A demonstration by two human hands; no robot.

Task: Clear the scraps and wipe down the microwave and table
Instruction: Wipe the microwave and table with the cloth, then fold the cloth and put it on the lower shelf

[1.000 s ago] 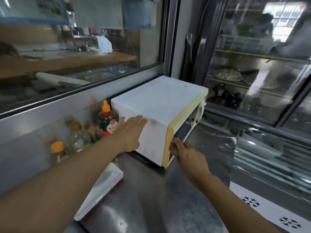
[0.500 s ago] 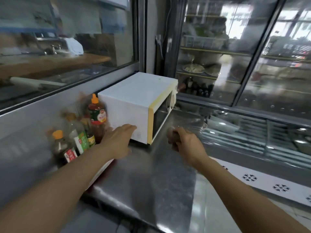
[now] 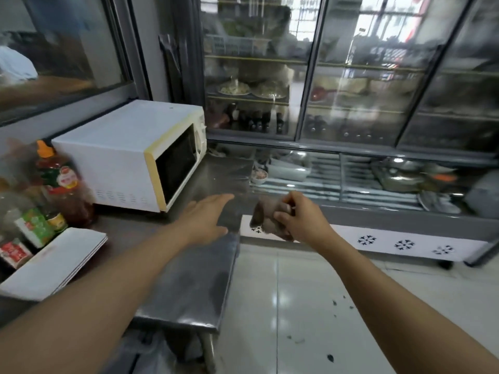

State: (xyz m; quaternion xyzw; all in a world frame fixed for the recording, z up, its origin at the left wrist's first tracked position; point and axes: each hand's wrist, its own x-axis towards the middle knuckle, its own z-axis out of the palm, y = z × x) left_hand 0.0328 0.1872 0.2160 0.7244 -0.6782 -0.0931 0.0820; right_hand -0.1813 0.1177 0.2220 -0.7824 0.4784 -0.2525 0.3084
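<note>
Head view: the left hand (image 3: 208, 217), fingers straight and loosely spread, reaches over the near right part of the steel table (image 3: 189, 279), apart from the white microwave (image 3: 127, 155), which stands with its door closed at the table's back, beside the window sill. The right hand (image 3: 299, 217), held beyond the table's right edge above the tiled floor (image 3: 297, 306), has its fingers curled round a crumpled brown cloth (image 3: 266, 218). Left of the microwave stand sauce bottles (image 3: 60, 182), blurred, with stacked white trays (image 3: 54, 261) just in front; dark scraps (image 3: 330, 357) lie scattered on the floor.
</note>
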